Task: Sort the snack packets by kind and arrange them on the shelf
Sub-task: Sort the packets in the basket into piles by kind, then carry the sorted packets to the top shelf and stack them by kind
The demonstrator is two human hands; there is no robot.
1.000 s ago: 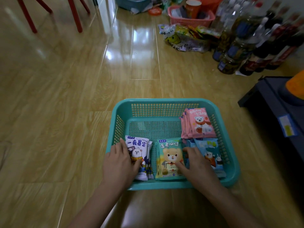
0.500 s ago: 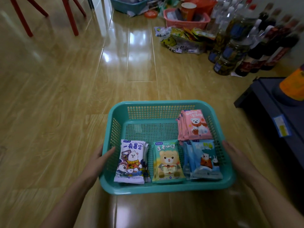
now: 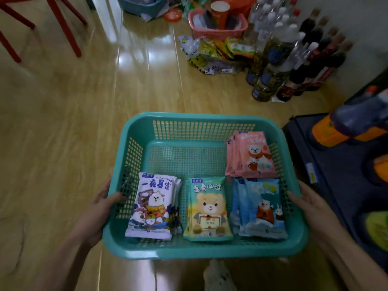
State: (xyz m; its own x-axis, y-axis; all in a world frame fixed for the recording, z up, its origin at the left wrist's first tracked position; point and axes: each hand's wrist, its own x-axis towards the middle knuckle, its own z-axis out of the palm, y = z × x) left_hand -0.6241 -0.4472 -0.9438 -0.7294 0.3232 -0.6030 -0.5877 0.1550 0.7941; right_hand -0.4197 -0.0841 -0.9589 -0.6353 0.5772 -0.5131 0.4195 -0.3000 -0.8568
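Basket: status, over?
Left hand grips teal basket left wall; right hand against right wall, fingers hidden. Four sorted packet stacks inside. Dark shelf close right.

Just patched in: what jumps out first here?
The teal basket at centre, the left hand gripping its left wall and the right hand against its right rim. Inside lie four sorted stacks: white packets, green packets and blue packets along the near wall, pink packets at the far right. Bottles crowd the floor at upper right.

Bottles (image 3: 279, 66) stand beside a pink basket (image 3: 210, 34) on the wooden floor (image 3: 63, 122).
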